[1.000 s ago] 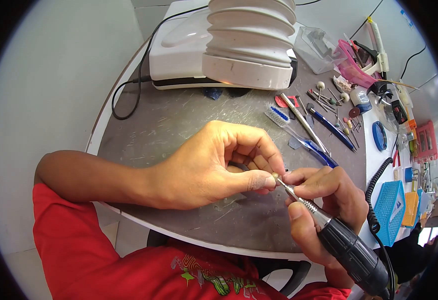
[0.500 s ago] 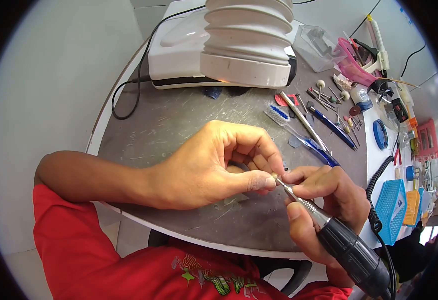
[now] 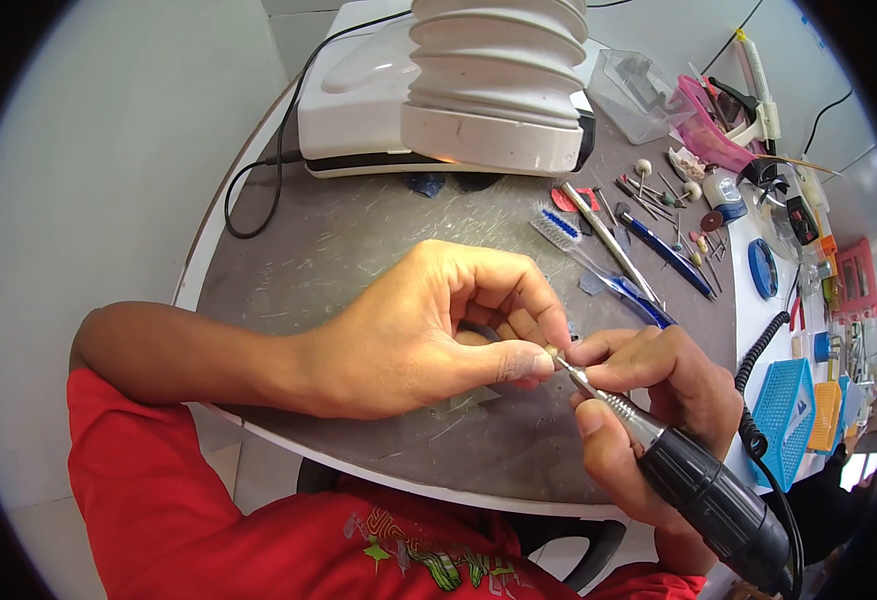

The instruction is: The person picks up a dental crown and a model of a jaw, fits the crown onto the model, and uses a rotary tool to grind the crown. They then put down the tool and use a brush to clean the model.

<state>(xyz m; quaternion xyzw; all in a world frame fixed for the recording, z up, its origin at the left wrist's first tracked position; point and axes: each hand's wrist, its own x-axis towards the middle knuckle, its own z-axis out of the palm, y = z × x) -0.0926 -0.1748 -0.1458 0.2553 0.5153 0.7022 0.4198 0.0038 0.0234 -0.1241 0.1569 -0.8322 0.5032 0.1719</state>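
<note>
Between the thumb and fingers of my left hand [image 3: 409,345] is a small yellowish piece [image 3: 555,352], like a dental crown, mostly hidden by the fingertips. My right hand [image 3: 664,385] is closed around a rotary handpiece [image 3: 714,495] with a black body and a silver nose, held like a pen. Its thin tip meets the small piece at my left fingertips. Both hands are close together over the grey work mat [image 3: 309,285]. Just beyond them lies a toothbrush [image 3: 599,268] with blue and clear bristles, beside a silver rod-shaped tool [image 3: 607,240] and a blue pen [image 3: 667,252].
A white machine [image 3: 359,110] with a ribbed hose [image 3: 494,75] stands at the back. Burs and polishing tips [image 3: 649,195] lie at the back right, near a pink basket [image 3: 709,135]. A coiled black cord [image 3: 749,385] runs beside a blue basket [image 3: 784,415] at right.
The back end of the handpiece has shifted slightly to the right and down with my right hand. My left hand keeps its place.
</note>
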